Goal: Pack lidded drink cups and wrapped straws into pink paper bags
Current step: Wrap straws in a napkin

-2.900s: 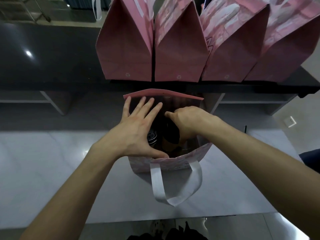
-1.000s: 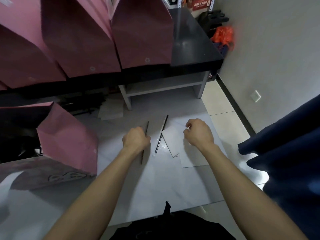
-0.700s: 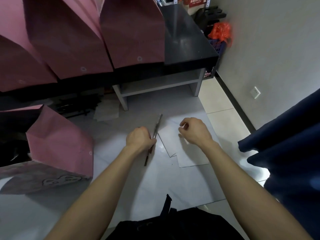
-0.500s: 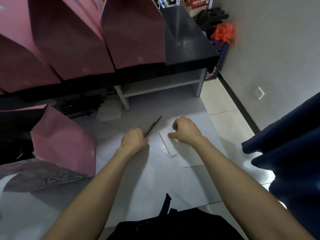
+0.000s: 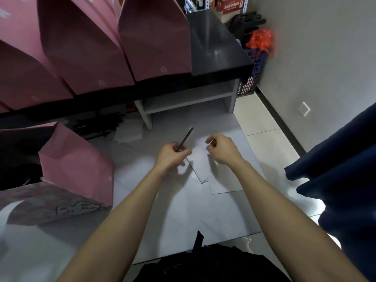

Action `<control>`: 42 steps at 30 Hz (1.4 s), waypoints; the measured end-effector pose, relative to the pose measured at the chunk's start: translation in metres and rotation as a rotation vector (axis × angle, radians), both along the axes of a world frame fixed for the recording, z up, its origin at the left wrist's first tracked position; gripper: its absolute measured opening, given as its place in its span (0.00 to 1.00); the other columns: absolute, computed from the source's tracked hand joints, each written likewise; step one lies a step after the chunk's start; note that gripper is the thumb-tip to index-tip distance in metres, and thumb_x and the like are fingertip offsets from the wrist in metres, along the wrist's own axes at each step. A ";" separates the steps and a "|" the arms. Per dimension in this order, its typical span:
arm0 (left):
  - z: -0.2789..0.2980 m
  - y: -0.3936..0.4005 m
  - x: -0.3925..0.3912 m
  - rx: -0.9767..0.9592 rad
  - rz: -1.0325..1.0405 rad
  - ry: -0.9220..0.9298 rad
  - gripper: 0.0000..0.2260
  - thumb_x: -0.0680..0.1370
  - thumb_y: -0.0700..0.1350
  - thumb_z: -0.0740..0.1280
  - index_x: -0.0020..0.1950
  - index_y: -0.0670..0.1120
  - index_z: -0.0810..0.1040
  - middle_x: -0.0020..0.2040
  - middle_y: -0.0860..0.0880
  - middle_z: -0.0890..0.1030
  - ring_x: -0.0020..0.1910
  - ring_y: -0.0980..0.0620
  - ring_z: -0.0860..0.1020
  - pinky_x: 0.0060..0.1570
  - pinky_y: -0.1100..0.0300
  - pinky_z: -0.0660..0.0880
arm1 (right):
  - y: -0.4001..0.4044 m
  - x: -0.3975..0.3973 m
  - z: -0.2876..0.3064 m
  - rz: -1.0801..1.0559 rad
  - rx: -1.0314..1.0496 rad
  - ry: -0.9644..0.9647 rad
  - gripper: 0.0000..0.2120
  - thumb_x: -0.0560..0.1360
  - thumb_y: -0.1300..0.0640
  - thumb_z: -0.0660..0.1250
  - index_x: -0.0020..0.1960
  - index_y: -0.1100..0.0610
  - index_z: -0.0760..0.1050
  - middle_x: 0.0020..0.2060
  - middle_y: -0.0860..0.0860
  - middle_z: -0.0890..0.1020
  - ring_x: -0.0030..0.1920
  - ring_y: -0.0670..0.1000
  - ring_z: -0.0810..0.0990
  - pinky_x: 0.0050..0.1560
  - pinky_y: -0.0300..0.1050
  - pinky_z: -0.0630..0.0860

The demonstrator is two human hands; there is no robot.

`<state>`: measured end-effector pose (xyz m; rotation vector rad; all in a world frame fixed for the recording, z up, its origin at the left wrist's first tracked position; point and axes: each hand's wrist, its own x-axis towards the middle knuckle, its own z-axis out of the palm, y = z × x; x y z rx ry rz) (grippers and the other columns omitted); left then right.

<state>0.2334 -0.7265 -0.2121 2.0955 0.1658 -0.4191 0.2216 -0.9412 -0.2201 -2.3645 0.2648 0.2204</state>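
Observation:
My left hand grips the wrapped straws, dark and thin, which point up and to the right above the white table. My right hand hovers just right of it with curled fingers and nothing visible in it. An open pink paper bag stands at the left on the table; its inside is dark and I cannot see the cups. Several more pink bags stand in a row on the black counter behind.
White paper sheets lie on the white table under my hands. The black counter has a grey shelf below. A dark blue cloth hangs at the right. A blue crate with orange plastic stands by the wall.
I turned from the open bag to the table's right end. My left hand picked up the straws from the table and lifted them; my right hand came up off the paper.

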 end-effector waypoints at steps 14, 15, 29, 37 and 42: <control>0.021 0.027 0.010 -0.287 0.055 -0.108 0.02 0.83 0.41 0.72 0.53 0.45 0.81 0.36 0.53 0.77 0.29 0.54 0.72 0.29 0.62 0.66 | -0.008 -0.018 0.008 0.034 0.238 -0.105 0.17 0.85 0.44 0.68 0.68 0.53 0.81 0.59 0.48 0.86 0.57 0.47 0.84 0.64 0.48 0.80; 0.027 0.029 0.011 -0.345 0.073 -0.117 0.02 0.84 0.40 0.71 0.52 0.45 0.79 0.34 0.53 0.74 0.28 0.54 0.69 0.28 0.61 0.63 | -0.004 -0.016 0.013 0.016 0.365 -0.075 0.22 0.84 0.38 0.66 0.68 0.53 0.81 0.60 0.49 0.86 0.58 0.47 0.84 0.66 0.49 0.80; 0.056 0.027 0.023 -0.338 -0.011 -0.184 0.11 0.76 0.54 0.79 0.54 0.50 0.86 0.34 0.57 0.76 0.28 0.58 0.70 0.28 0.63 0.66 | 0.001 -0.013 0.041 -0.067 0.823 -0.093 0.04 0.84 0.61 0.69 0.50 0.60 0.78 0.41 0.53 0.85 0.41 0.52 0.87 0.40 0.47 0.85; 0.055 0.015 0.014 -0.375 -0.185 -0.111 0.16 0.73 0.54 0.81 0.56 0.47 0.88 0.37 0.52 0.74 0.31 0.55 0.65 0.31 0.59 0.59 | -0.016 -0.017 0.041 -0.235 0.911 -0.081 0.04 0.84 0.60 0.67 0.51 0.57 0.78 0.42 0.55 0.86 0.38 0.54 0.87 0.35 0.49 0.84; 0.059 0.013 0.015 -0.373 -0.226 -0.110 0.14 0.76 0.50 0.80 0.56 0.43 0.86 0.41 0.44 0.71 0.30 0.52 0.62 0.32 0.55 0.55 | -0.021 -0.022 0.037 -0.286 0.942 -0.135 0.09 0.85 0.60 0.70 0.65 0.57 0.79 0.43 0.56 0.89 0.40 0.55 0.89 0.36 0.49 0.84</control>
